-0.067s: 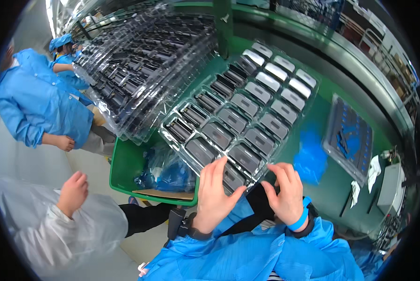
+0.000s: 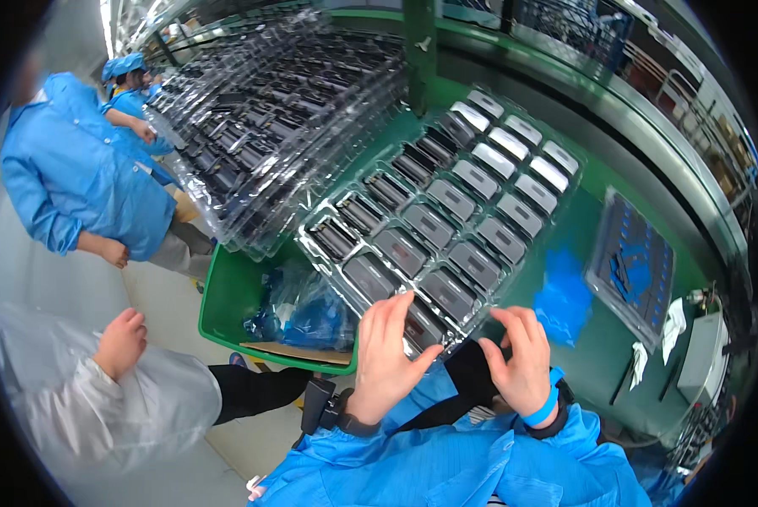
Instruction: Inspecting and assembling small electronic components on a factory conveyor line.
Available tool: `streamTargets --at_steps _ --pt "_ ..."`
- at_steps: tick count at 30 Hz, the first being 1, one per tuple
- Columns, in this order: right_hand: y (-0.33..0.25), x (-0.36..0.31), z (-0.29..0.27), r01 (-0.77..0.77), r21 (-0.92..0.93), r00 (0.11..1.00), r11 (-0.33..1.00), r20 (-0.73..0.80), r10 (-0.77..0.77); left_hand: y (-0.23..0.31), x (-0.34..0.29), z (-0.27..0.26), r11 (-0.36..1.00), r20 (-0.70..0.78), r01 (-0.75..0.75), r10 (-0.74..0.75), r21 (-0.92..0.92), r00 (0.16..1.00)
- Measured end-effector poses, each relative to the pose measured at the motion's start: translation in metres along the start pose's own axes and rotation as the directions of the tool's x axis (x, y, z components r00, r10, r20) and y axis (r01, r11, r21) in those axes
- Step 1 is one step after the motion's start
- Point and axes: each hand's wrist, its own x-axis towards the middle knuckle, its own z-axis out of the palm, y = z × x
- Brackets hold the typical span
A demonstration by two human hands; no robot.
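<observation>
A clear plastic blister tray [image 2: 315,264] lies on the green bench in front of me, tilted across the view. Its pockets hold rows of flat grey rounded-rectangle casings [image 2: 429,226] and, along the left side, dark ribbed parts [image 2: 364,213]. My left hand [image 2: 389,348] is at the tray's near edge, fingers stretched out and thumb apart, beside the nearest casing; whether it touches the tray is unclear. By the near right corner is my right hand [image 2: 521,362], fingers slightly bent and apart, with nothing in it.
Stacked clear trays of dark parts [image 2: 269,127] stand at left. Below them is a green bin [image 2: 227,291] with plastic bags. To the right lie blue film [image 2: 563,296], a dark tray with blue pieces [image 2: 636,262] and a grey box [image 2: 704,359]. Co-workers [image 2: 92,169] stand at left.
The view has shifted slightly, so the bench and trays appear a little lower and farther right. Both my hands keep nearly the same pose; a co-worker's hand at far left has moved a little.
</observation>
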Motion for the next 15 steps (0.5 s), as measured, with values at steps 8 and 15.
streamTargets --at_steps 8,15 --pt "0.003 -0.016 -0.02 -0.039 0.107 0.999 0.993 -0.009 0.04 0.009 -0.015 -0.003 0.998 -0.218 -0.061 0.066 0.029 0.974" --pt "0.0 -0.026 -0.072 0.031 0.418 0.981 0.908 -0.188 0.053 -0.019 -0.009 -0.032 0.973 -0.396 0.126 -0.196 -0.195 0.897"
